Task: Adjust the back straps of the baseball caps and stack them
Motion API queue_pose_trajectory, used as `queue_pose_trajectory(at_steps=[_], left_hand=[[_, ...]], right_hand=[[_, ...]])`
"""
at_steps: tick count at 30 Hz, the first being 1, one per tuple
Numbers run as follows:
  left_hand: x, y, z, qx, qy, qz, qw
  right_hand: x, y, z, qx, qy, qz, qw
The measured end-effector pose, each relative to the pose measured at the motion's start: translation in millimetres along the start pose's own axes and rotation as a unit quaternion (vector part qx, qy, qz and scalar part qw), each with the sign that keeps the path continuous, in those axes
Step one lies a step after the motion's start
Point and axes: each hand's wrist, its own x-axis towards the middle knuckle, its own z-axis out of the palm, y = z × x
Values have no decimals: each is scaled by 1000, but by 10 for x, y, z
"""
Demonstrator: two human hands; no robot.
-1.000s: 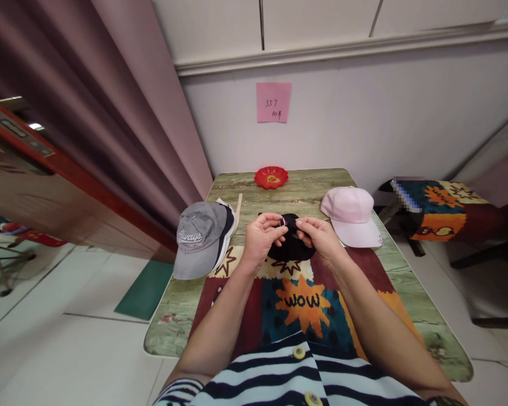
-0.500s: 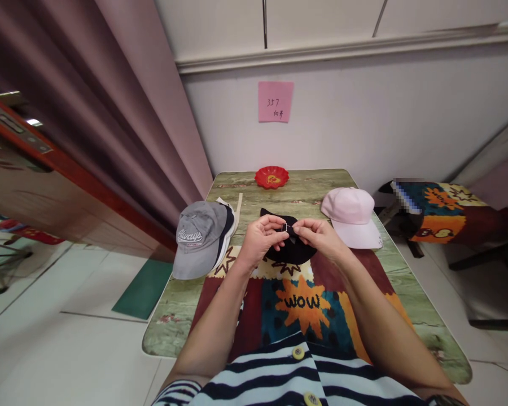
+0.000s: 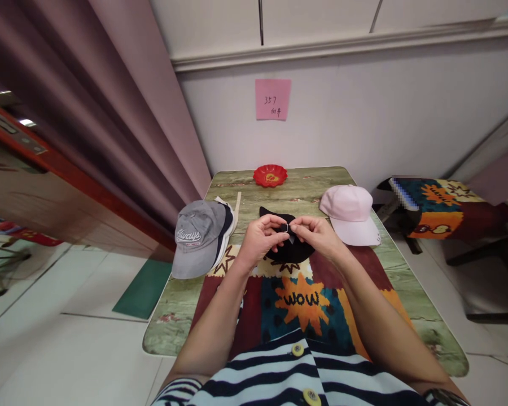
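A black cap (image 3: 294,252) lies in front of me at the middle of the table, partly covered by my fingers. My left hand (image 3: 263,239) pinches the cap's strap beside a small metal buckle (image 3: 284,228). From the other side, my right hand (image 3: 315,232) grips the strap between thumb and fingertips, close against the buckle. How far the strap runs through the buckle is hidden by the fingers. Left of my hands sits a stack of caps with a grey cap (image 3: 198,234) on top. To the right a pale pink cap (image 3: 349,211) rests on the table.
The green wood-patterned table (image 3: 169,304) carries a colourful cloth (image 3: 302,299) under my forearms. At the far edge stands a red scalloped dish (image 3: 270,176). A pink paper note (image 3: 273,99) is on the wall. Beyond the right edge is a cloth-covered stool (image 3: 440,208).
My two hands have drawn slightly closer together at the buckle, and less strap shows between them. The view has shifted slightly; the other caps have stayed in place.
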Motion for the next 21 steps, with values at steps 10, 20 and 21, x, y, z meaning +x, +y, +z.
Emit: queue_pose_trajectory(at_steps=[10, 20, 21], left_hand=[[-80, 43, -4, 67, 58, 19, 996], [-118, 43, 2, 83, 54, 28, 995], [-125, 43, 8, 75, 45, 21, 996]], right_hand=[[-40, -49, 76, -30, 27, -14, 999], [-72, -45, 105, -119, 23, -75, 990], [-74, -39, 118, -152, 26, -92, 984]])
